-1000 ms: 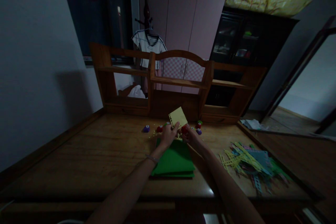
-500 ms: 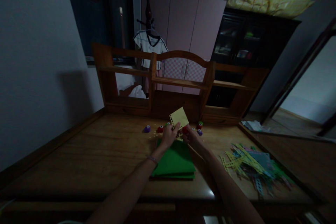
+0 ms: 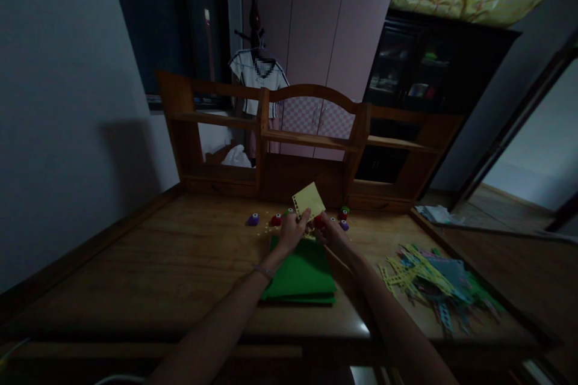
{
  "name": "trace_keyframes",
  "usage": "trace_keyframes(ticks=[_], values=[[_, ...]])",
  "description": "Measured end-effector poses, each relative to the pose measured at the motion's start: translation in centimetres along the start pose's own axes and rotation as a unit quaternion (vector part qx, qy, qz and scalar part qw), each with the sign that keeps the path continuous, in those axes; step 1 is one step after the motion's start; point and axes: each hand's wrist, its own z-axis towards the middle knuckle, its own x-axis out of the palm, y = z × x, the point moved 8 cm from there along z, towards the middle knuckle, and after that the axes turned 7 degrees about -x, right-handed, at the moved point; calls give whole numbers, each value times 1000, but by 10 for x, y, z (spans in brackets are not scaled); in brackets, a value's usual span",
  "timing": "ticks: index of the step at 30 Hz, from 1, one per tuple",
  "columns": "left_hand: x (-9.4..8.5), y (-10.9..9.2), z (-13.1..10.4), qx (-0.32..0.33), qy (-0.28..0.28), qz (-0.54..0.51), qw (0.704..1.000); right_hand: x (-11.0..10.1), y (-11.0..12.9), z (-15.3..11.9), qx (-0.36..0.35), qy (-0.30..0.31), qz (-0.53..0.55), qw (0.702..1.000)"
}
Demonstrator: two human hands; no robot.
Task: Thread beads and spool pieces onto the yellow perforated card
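Observation:
A square of yellow paper (image 3: 310,200) with a row of small holes along its left edge is pinched in my left hand (image 3: 292,232), thumb on top. My right hand (image 3: 330,233) is closed around a red craft punch (image 3: 320,221) at the paper's lower right edge; the fingers hide much of it. Below both hands lie stacked green sheets (image 3: 300,274). Small yellow cut-outs (image 3: 267,227) are scattered by the hands. Around them stand more small punches: a purple one (image 3: 253,220), a red one (image 3: 276,220), a red-and-green one (image 3: 344,213) and another purple one (image 3: 344,225).
On the right of the wooden desk (image 3: 180,264) lies a heap of punched paper strips (image 3: 424,277) in yellow, blue and green. A wooden shelf unit (image 3: 311,143) rises along the desk's back edge. A wall (image 3: 67,132) borders the left side.
Both hands, the paper and the red punch stay nearly in place. The whole view has shifted very slightly.

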Motion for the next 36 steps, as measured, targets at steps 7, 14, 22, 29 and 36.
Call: trace_keyframes(ticks=[7,14,22,29,36], values=[[5,-4,-2,12,21,-7,1000,-8,-6,1,10,-36,-25,999],[15,3,2,-15,65,-49,997,-12,-5,4,11,-31,-48,998],[22,1,1,-18,111,-88,990,-13,-7,1,5,-52,-33,998],[23,-1,0,-21,121,-120,985,-11,-4,3,7,-50,-39,998],[24,2,2,-12,122,-105,987,-10,0,4,-12,-25,-60,998]])
